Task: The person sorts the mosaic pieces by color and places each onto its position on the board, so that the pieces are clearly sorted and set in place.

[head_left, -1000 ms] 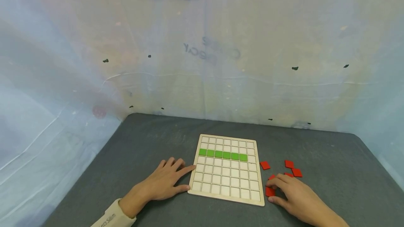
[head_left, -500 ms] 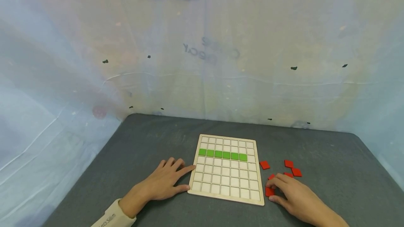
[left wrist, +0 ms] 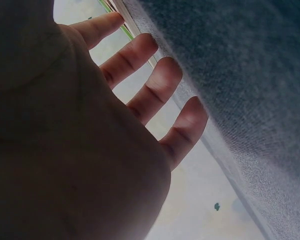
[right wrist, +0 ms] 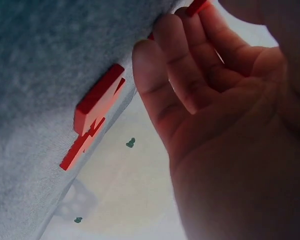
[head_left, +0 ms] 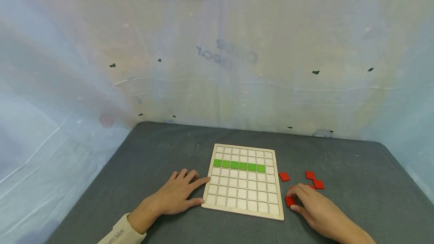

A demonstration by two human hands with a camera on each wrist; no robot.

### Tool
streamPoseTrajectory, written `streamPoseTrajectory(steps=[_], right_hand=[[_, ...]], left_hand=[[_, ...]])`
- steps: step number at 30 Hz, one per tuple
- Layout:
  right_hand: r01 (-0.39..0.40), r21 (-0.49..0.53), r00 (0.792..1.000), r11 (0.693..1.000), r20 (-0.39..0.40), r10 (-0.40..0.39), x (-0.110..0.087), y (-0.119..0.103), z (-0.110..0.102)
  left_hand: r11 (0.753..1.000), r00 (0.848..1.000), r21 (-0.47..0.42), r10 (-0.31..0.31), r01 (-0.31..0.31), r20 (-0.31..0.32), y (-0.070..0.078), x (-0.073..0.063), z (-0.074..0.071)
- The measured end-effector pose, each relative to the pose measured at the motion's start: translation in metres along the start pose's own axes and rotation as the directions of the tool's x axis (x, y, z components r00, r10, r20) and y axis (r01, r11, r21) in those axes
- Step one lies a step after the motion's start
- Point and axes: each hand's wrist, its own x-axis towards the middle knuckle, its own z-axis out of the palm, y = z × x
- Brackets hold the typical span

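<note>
A pale wooden grid board point(head_left: 242, 215) lies on the table, with a row of several green tiles point(head_left: 234, 165) in its cells. My left hand point(head_left: 176, 195) is spread at its left side; the index fingertip and thumb touch the board's edge, and the other fingers reach over the table. To the right of the board, my right hand point(head_left: 317, 210) pinches a red square tile point(head_left: 289, 201) between thumb and fingers. In the right wrist view a red tile point(right wrist: 197, 6) shows at the fingertips. Other red tiles lie just beyond this hand, partly hidden by it.
Loose red tiles point(head_left: 318, 184) lie on the dark grey table point(head_left: 359, 183) to the right of the board. A single red tile point(head_left: 284, 176) is close to the board's right edge. A pale patterned curtain point(head_left: 271, 97) hangs behind the table.
My right hand's fingers have drawn in on the nearest red tile, which has shifted slightly away from me and tilted. My left hand and the board stay where they were.
</note>
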Motion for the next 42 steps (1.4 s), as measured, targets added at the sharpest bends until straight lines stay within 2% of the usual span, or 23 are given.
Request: streamPoseTrajectory(steps=[4, 18, 22, 30, 35, 42], right_hand=[[-0.006, 0.001, 1.000, 1.000, -0.001, 0.006, 0.0001, 0.0000, -0.0006], [-0.011, -0.008, 1.000, 1.000, -0.012, 0.011, 0.0008, -0.0001, -0.0012], [-0.037, -0.002, 0.999, 0.999, 0.000, 0.037, 0.0015, -0.0008, -0.0024], [-0.039, -0.024, 0.998, 0.999, -0.041, 0.038, 0.0011, -0.0010, -0.0023], [-0.054, -0.023, 0.998, 0.998, -0.024, 0.054, 0.0013, -0.0012, -0.0011], [-0.070, -0.028, 0.997, 0.997, 0.013, 0.071, 0.0037, 0.0005, -0.0053]], left_hand=[[1.000, 1.000, 0.002, 0.012, -0.012, -0.012, -0.0003, -0.0001, 0.0000], [1.000, 1.000, 0.004, -0.010, 0.010, 0.018, 0.0002, 0.0005, -0.0007], [1.000, 1.000, -0.001, -0.004, 0.004, 0.010, -0.0001, 0.0005, -0.0005], [1.000, 1.000, 0.000, 0.021, -0.021, -0.022, 0.0002, 0.0004, -0.0013], [1.000, 0.999, 0.005, 0.030, -0.029, -0.036, -0.0008, 0.0002, 0.0003], [1.000, 1.000, 0.003, 0.006, -0.006, -0.008, -0.0051, 0.0013, 0.0065]])
